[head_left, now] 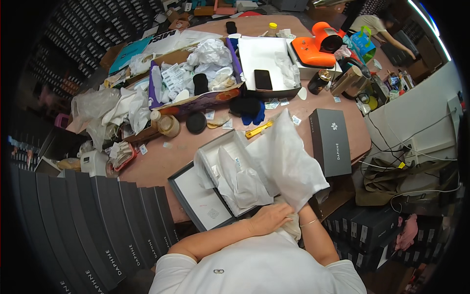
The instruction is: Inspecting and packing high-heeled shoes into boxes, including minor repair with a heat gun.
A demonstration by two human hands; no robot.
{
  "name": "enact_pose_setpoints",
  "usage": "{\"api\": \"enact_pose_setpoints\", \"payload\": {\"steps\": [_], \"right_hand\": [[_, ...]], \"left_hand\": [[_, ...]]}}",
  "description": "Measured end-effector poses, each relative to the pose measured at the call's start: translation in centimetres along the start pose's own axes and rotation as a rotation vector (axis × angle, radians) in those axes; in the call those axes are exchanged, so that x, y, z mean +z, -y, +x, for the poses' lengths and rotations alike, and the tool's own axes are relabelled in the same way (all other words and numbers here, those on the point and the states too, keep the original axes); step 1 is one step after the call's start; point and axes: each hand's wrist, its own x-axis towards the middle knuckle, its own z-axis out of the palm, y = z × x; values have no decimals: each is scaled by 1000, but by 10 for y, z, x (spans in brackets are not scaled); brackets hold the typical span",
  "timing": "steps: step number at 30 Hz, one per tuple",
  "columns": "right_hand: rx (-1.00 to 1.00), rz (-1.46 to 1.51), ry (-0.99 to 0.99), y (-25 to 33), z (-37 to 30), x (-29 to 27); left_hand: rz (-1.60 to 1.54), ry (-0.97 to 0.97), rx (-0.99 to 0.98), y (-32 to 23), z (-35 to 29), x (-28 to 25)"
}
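Observation:
My left hand (271,217) lies close in front of my body, its fingers curled against a cream-coloured soft piece (292,226), which looks like cloth. A large crinkled sheet of white tissue paper (296,164) stands up over my right wrist (308,215). My right hand is hidden behind that sheet, so its fingers do not show. Just left of the sheet an open grey shoe box (223,142) holds a paper-wrapped bundle (240,179). Its lid (203,198) lies inside-up along the box's left side.
A closed dark grey shoe box (330,142) lies to the right. Stacked grey boxes (98,230) rise at lower left. Behind are a yellow-handled tool (258,130), a phone (263,80), an orange device (316,46) and a carton of crumpled paper (196,98). Another person (379,29) bends at far right.

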Motion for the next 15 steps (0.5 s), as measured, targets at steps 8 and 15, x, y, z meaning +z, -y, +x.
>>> {"api": "enact_pose_setpoints", "payload": {"steps": [8, 15], "right_hand": [[-104, 270, 303, 84, 59, -83], [-102, 258, 373, 108, 28, 78]], "left_hand": [[-176, -876, -989, 93, -171, -43], [-225, -970, -880, 164, -129, -73]]}}
